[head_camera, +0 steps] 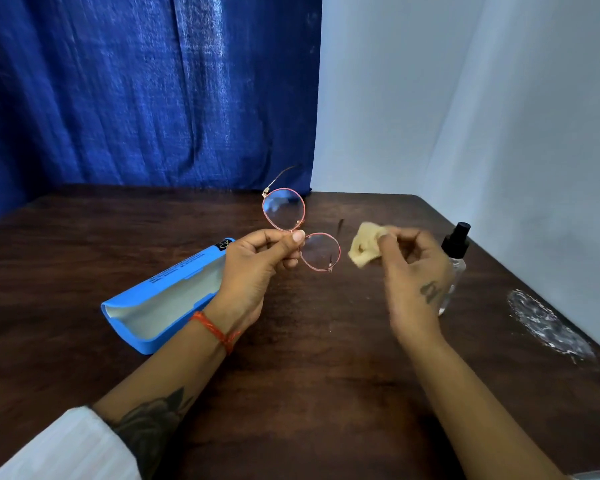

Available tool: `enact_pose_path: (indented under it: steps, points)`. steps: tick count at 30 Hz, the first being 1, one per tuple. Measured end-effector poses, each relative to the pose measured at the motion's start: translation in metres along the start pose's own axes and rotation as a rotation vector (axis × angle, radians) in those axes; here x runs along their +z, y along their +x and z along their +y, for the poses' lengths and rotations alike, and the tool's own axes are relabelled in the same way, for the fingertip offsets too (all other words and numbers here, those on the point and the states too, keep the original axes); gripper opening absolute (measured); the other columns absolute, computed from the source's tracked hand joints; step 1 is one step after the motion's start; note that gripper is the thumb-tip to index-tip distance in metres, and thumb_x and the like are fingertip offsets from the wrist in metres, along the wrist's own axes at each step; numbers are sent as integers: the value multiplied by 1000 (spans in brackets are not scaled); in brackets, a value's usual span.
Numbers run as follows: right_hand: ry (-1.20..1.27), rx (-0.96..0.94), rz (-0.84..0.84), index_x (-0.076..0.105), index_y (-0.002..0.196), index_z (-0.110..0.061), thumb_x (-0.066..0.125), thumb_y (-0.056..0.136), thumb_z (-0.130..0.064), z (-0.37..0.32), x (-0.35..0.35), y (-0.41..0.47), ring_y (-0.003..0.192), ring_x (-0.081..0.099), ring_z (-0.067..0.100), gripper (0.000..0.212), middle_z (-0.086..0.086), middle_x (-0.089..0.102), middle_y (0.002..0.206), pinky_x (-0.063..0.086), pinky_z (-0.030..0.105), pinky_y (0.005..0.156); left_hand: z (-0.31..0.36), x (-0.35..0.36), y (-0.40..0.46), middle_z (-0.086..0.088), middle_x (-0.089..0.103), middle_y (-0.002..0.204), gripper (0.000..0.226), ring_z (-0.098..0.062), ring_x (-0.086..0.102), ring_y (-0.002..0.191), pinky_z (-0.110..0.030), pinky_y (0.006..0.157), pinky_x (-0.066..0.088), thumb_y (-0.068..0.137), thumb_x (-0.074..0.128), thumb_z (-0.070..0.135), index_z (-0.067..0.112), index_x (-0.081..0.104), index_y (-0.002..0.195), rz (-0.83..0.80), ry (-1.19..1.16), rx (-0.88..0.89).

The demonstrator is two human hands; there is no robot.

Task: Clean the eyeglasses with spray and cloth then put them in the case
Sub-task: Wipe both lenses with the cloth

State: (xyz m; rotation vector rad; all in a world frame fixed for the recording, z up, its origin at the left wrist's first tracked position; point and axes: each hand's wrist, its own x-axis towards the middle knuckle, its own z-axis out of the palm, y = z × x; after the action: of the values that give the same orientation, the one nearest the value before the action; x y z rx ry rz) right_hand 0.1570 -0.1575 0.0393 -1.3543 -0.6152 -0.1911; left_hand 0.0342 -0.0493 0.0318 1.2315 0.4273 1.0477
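My left hand (pixel 257 268) pinches the pink-rimmed eyeglasses (pixel 284 209) at the bridge and holds them above the table, one lens up and one lens down to the right, temples unfolded away from me. My right hand (pixel 413 271) grips a small pale yellow cloth (pixel 362 245) just right of the lower lens, not touching it; the hand is blurred. A clear spray bottle (pixel 455 261) with a black cap stands behind my right hand, partly hidden. The blue case (pixel 146 299) lies open on the table to the left, under my left wrist.
The dark wooden table (pixel 309 375) carries a whitish scuffed patch (pixel 548 323) near its right edge. A blue curtain (pixel 146 91) hangs behind the table's far edge, and a pale wall closes the right side.
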Motion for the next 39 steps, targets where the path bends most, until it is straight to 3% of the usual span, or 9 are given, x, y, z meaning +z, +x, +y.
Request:
enact_pose_path:
  steps: [3, 6, 10, 16, 20, 23, 29, 33, 39]
  points:
    - [-124, -696, -55, 66, 82, -7, 61, 83, -5, -2, 3, -11, 82, 61, 14, 5, 7, 67, 88, 49, 21, 77, -1, 2, 0, 6, 67, 56, 8, -2, 59, 54, -13, 54, 50, 76, 68, 9, 11, 67, 69, 5, 8, 12]
    - [-305, -944, -222, 67, 87, 0, 62, 84, -2, 3, 11, -24, 90, 61, 26, 7, 16, 68, 99, 48, 27, 87, -2, 4, -1, 5, 67, 54, 15, -2, 59, 52, -13, 54, 51, 78, 65, 6, 12, 66, 65, -7, 12, 18]
    - [-382, -946, -340, 71, 85, -1, 68, 81, -3, 9, 15, -27, 87, 64, 28, 6, 12, 71, 96, 44, 23, 90, -1, 5, -1, 6, 68, 57, 19, -3, 59, 53, -14, 55, 51, 79, 63, 4, 15, 66, 63, -30, -3, 27]
    - [-338, -814, -326, 70, 73, -4, 67, 65, 6, 9, 10, -24, 76, 65, 23, 13, 6, 72, 80, 50, 24, 76, 0, 3, -1, 7, 68, 57, 20, -2, 59, 55, -13, 55, 50, 80, 64, 6, 16, 66, 63, -36, -1, 19]
    - [-392, -747, -235, 71, 93, -4, 69, 70, 2, 7, 10, -19, 80, 64, 19, 24, 7, 72, 88, 47, 21, 78, -2, 5, -1, 7, 67, 56, 17, -2, 58, 54, -13, 56, 51, 80, 64, 5, 13, 66, 64, -48, 9, 24]
    - [-358, -813, -298, 72, 99, -3, 71, 76, 0, 8, 14, -23, 89, 65, 23, 23, 11, 71, 102, 48, 23, 87, -4, 5, -3, 6, 67, 56, 18, -3, 60, 53, -13, 56, 51, 80, 63, 6, 14, 66, 64, -65, 14, 24]
    - [-287, -864, -379, 75, 81, -5, 72, 64, 9, 10, 11, -25, 78, 65, 24, 23, 6, 73, 89, 51, 24, 77, -4, 2, -2, 7, 70, 62, 26, -2, 61, 59, -15, 56, 51, 80, 63, 9, 19, 69, 56, -69, -28, 1]
    - [-278, -783, -322, 73, 68, -5, 67, 57, 10, 12, 9, -22, 71, 66, 23, 20, 6, 72, 79, 53, 29, 70, -4, 3, -1, 7, 68, 59, 28, -2, 59, 54, -14, 56, 51, 80, 64, 8, 18, 69, 54, -57, -18, -8]
    - [-367, -814, -267, 73, 93, 0, 68, 76, 3, 12, 13, -22, 85, 65, 25, 19, 12, 71, 95, 49, 24, 84, -5, 4, -1, 6, 67, 59, 21, -2, 59, 55, -13, 58, 52, 80, 64, 8, 16, 67, 62, -60, -19, -14]
